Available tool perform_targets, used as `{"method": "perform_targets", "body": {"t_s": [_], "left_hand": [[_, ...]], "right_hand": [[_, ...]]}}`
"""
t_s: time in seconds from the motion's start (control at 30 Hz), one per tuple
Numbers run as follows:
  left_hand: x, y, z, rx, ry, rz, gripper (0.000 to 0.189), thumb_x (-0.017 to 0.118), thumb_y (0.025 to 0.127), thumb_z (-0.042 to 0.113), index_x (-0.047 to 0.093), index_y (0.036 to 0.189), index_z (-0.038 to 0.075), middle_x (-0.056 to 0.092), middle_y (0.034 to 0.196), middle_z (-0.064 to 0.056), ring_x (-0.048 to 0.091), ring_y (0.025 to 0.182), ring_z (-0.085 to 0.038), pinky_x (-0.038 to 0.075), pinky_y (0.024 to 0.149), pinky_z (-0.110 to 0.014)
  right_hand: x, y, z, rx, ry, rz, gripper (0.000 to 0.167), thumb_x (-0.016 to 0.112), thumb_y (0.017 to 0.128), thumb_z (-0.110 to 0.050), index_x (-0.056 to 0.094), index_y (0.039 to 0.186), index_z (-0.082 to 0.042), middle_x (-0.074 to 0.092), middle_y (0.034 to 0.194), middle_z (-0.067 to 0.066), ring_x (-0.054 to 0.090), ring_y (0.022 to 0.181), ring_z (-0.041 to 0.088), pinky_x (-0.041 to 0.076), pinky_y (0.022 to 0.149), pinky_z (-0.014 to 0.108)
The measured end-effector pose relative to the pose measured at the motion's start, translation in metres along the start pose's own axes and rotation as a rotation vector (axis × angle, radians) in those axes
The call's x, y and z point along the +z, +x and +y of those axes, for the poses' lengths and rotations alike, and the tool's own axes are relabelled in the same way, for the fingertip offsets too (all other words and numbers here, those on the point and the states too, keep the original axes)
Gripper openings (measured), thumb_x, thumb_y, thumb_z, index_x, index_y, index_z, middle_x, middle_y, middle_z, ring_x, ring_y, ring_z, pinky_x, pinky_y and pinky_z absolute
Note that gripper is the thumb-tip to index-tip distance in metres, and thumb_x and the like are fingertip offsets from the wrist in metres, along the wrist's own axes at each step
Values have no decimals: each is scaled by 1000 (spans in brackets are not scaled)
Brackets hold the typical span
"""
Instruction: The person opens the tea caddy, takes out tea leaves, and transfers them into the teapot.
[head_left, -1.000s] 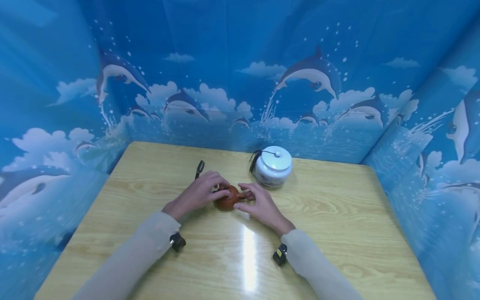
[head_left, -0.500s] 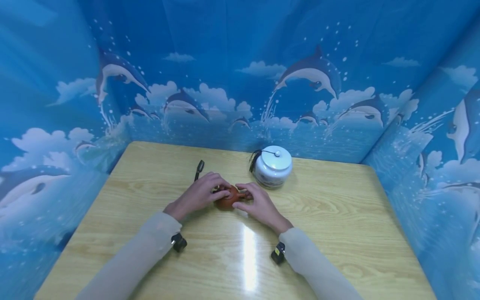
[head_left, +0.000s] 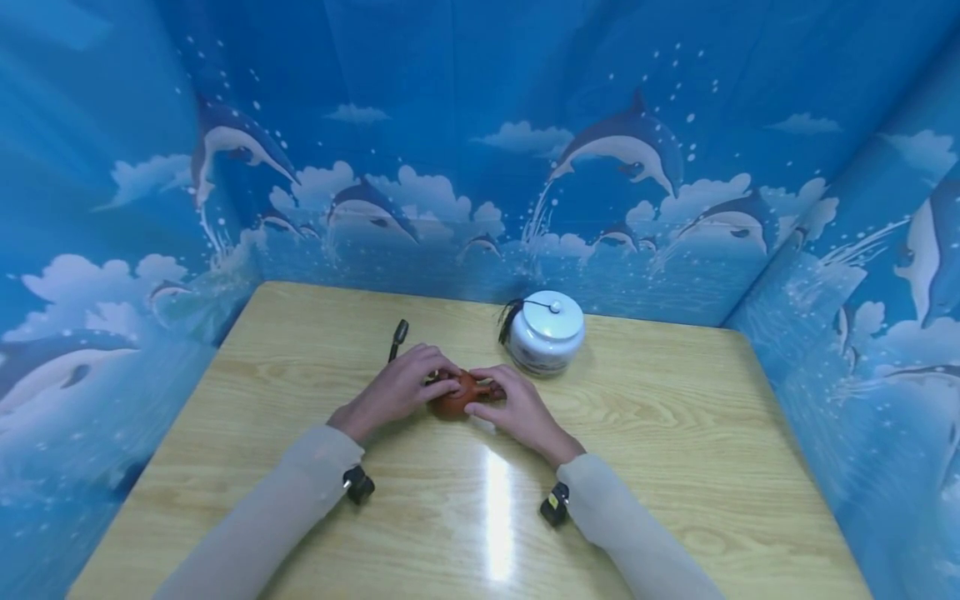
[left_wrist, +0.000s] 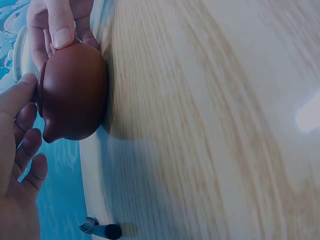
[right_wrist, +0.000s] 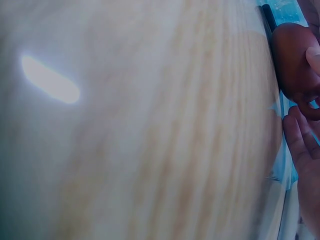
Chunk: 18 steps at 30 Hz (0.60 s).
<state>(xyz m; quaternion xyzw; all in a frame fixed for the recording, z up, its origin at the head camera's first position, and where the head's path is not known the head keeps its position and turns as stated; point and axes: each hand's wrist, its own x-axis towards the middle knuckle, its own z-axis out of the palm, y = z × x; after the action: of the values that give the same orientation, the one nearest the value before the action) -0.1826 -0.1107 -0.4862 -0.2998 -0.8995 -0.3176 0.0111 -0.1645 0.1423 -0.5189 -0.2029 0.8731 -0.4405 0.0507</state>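
Note:
A small reddish-brown clay teapot (head_left: 452, 406) stands on the wooden table, its spout toward my left hand and its handle toward my right. My left hand (head_left: 406, 387) pinches the knob of the lid between thumb and fingers; in the left wrist view, the lid (left_wrist: 42, 92) sits on the pot's opening. My right hand (head_left: 521, 410) holds the pot at the handle side, its thumb on the body and the other fingers by the handle (right_wrist: 309, 110). Those fingers are partly hidden behind the handle and pot in the left wrist view.
Behind my right hand stands a white lidded jar (head_left: 546, 340) with a dark tassel (head_left: 511, 320) on its cord. Beyond my left hand lies a slim dark tool (head_left: 399, 335) with a scoop-like end. A blue dolphin-print curtain (head_left: 450, 167) walls the table (head_left: 675, 467) on three sides.
My right hand has shifted very slightly to the left, closer in on the teapot. My left hand stays at the lid; the teapot keeps its place.

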Motion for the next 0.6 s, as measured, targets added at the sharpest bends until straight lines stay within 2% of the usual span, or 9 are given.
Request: {"method": "perform_targets", "body": {"t_s": [0.13, 0.47, 0.6], "left_hand": [[0, 0, 1, -15, -1, -1, 23, 80, 101, 29, 80, 119, 15, 76, 112, 0, 67, 110, -17, 59, 98, -42], [-5, -1, 6, 5, 1, 22, 21, 81, 100, 27, 80, 118, 16, 75, 108, 2, 65, 105, -15, 58, 91, -39], [-7, -4, 8, 1, -12, 0, 21, 80, 101, 26, 80, 119, 17, 74, 109, 3, 65, 104, -13, 59, 91, -37]], "right_hand": [[1, 1, 1, 3, -10, 2, 59, 90, 91, -32, 68, 145, -20, 70, 136, 0, 67, 121, 16, 58, 105, 40], [1, 1, 1, -1, -19, 8, 59, 90, 91, -32, 68, 145, -20, 71, 136, -1, 66, 122, 17, 58, 106, 41], [1, 0, 2, -3, -9, 4, 58, 90, 92, -32, 68, 145, -21, 70, 136, -1, 67, 122, 16, 58, 106, 40]]}}
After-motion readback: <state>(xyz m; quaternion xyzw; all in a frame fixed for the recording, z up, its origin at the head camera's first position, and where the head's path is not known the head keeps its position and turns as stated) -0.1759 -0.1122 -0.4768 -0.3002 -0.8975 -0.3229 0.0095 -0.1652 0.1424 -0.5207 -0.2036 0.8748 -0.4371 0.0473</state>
